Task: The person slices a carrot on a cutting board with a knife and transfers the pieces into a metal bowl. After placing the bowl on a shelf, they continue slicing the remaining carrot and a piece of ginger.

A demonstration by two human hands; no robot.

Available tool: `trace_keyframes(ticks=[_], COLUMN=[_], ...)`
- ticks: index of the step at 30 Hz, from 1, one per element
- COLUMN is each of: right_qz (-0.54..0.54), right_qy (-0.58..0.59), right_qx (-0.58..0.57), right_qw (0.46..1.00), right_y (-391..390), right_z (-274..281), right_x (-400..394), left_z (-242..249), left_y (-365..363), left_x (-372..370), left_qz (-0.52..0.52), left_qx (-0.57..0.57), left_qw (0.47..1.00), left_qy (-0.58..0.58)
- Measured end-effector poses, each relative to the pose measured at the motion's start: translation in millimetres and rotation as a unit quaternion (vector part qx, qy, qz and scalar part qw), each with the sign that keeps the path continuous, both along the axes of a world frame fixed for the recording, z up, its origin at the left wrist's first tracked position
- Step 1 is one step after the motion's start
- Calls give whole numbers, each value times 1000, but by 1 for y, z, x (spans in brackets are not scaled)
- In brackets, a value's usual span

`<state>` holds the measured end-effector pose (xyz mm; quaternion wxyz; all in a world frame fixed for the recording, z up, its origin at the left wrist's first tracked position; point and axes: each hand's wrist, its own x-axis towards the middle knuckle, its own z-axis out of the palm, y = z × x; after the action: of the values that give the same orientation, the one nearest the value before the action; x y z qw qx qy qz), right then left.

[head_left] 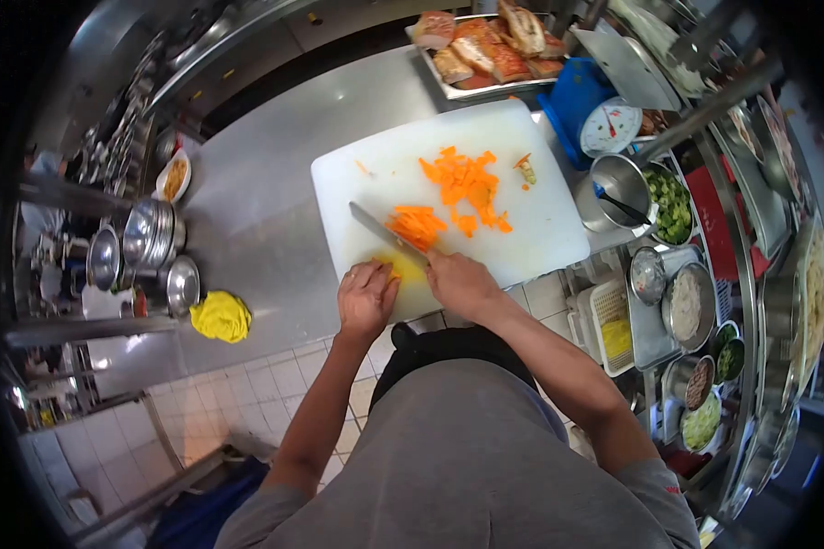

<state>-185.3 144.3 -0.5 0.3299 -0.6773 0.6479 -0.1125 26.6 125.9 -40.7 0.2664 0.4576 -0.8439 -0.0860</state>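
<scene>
A white cutting board [531,220] lies on the steel counter in front of me. My right hand [462,285] grips a kitchen knife [380,226] by its handle, the blade slanting to the far left over the board. Against the blade lie thin orange carrot slices [416,222]. My left hand [368,297] rests at the board's near edge, fingers bent over a small orange piece of carrot, mostly hidden beneath them. Farther back is a scattered heap of cut carrot [462,186]. To its right sits a brownish-green scrap [525,169]. A yellow patch shows on the board between my hands.
A tray of browned meat pieces [494,50] stands at the back. On the right are a dial scale [611,125], a steel pot [611,188], a bowl of green vegetables [670,203] and shelved containers. A yellow cloth [221,317] and metal bowls [151,233] lie left.
</scene>
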Motion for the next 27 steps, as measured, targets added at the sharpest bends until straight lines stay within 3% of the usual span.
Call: trace_keyframes(ticks=[6,21,27], right_qz=[2,-3,-14], right_qy=[37,36,59], right_qx=[-18,5,-15], right_qw=[999,999,998], right_y=[14,30,25], right_z=[17,34,14], right_x=[11,31,48], left_z=[-7,-13,-19], left_y=[6,-5,-7], left_x=[12,15,16], left_qz=[-49,-57,-57], left_qx=[-45,-19,-22], left_qw=[997,994,993], left_qy=[36,89,99])
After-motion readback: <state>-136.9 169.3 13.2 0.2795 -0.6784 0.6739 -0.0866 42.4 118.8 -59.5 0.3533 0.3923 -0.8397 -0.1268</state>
